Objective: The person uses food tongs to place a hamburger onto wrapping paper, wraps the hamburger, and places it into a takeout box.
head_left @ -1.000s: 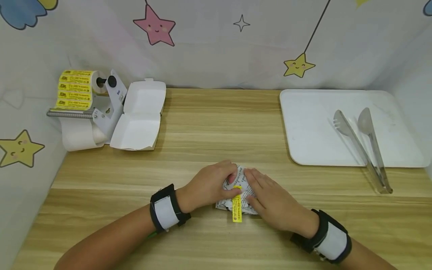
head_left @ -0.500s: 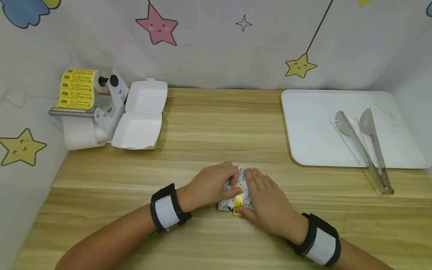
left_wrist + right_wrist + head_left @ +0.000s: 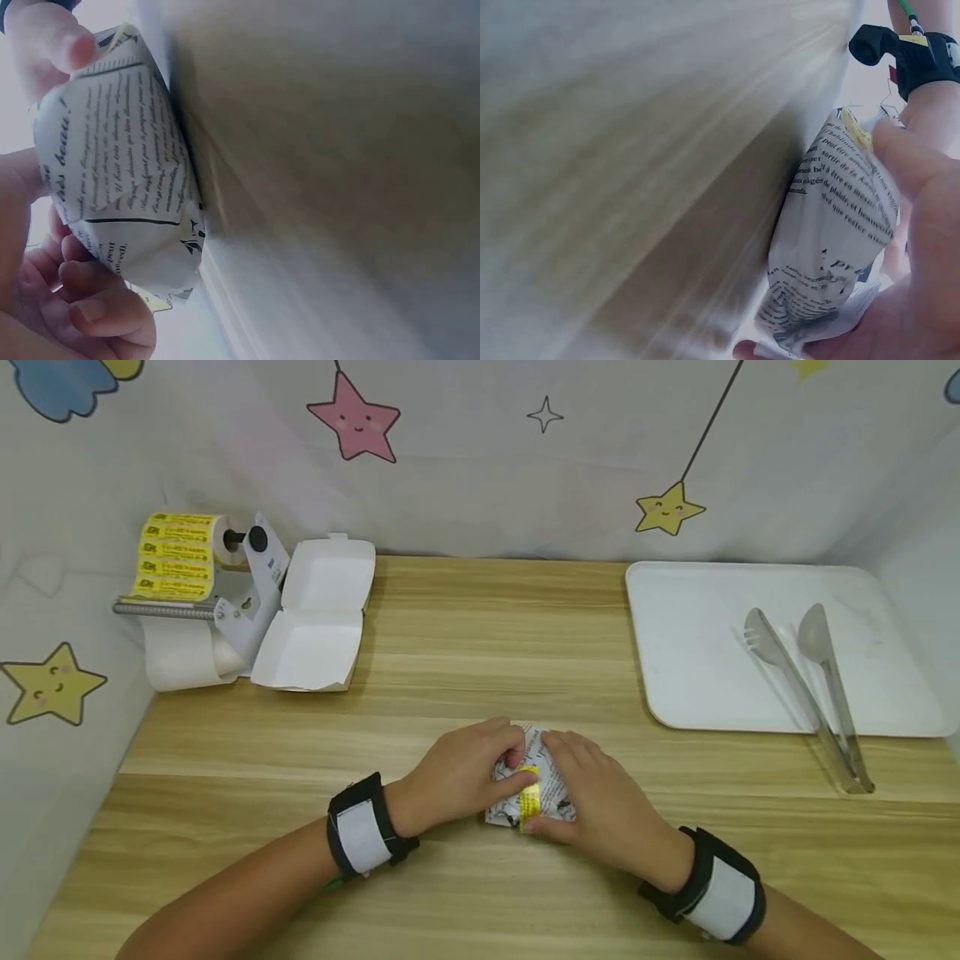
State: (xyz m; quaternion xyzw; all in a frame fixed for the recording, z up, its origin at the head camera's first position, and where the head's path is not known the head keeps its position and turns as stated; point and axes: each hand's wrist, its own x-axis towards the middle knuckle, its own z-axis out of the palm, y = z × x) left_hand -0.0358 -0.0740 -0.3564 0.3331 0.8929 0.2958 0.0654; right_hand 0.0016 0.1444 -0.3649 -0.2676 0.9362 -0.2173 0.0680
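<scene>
A small packet wrapped in printed newspaper-style paper (image 3: 551, 789) lies on the wooden table between both hands. Across its top and down its near side runs a yellow label (image 3: 529, 797). My left hand (image 3: 461, 777) holds the packet's left side, thumb on the label and fingers curled at the far side. My right hand (image 3: 611, 806) grips the right side, its thumb on the label's lower end at the near edge. In the left wrist view the wrapped packet (image 3: 127, 157) shows its creased side; the right wrist view shows its other folded end (image 3: 825, 225).
A dispenser with a roll of yellow labels (image 3: 176, 556) stands at the back left. Beside it is an opened white carton box (image 3: 307, 647). On the right, metal tongs (image 3: 813, 693) lie across a white tray (image 3: 690, 652), their handle end over its front edge.
My right thumb has moved to the near edge, and the label's end that stuck out there now lies folded down against the packet. My left hand has hardly moved.
</scene>
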